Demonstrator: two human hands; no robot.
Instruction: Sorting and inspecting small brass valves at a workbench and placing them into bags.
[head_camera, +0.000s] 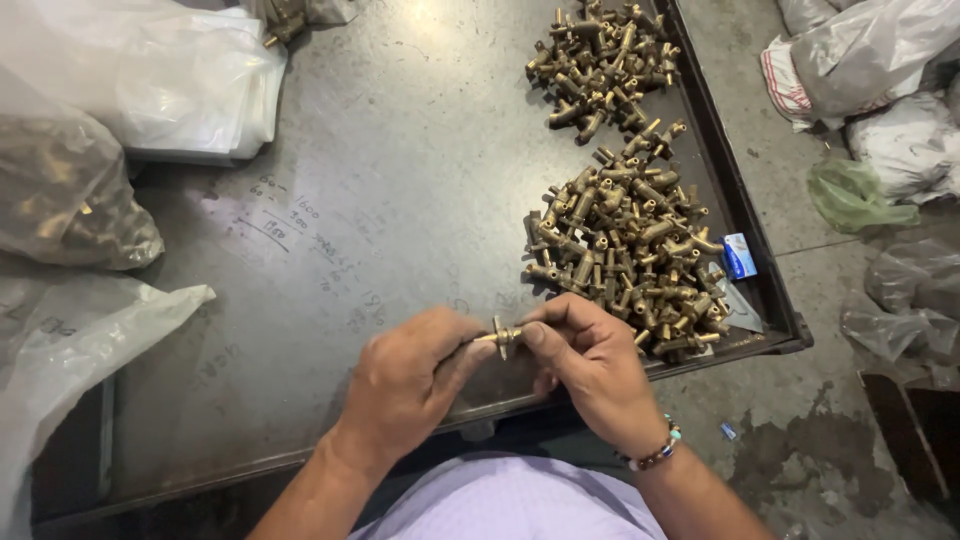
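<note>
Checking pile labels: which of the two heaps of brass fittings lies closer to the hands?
The lower heap, right beside the right hand; the other heap lies at the tray's far end.

small brass fitting (503, 337), horizontal, pinched between hands

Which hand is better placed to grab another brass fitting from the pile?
Probably the right hand: the nearer pile of brass fittings lies just beyond it. The left hand is farther away and also pinches the small brass piece.
</note>
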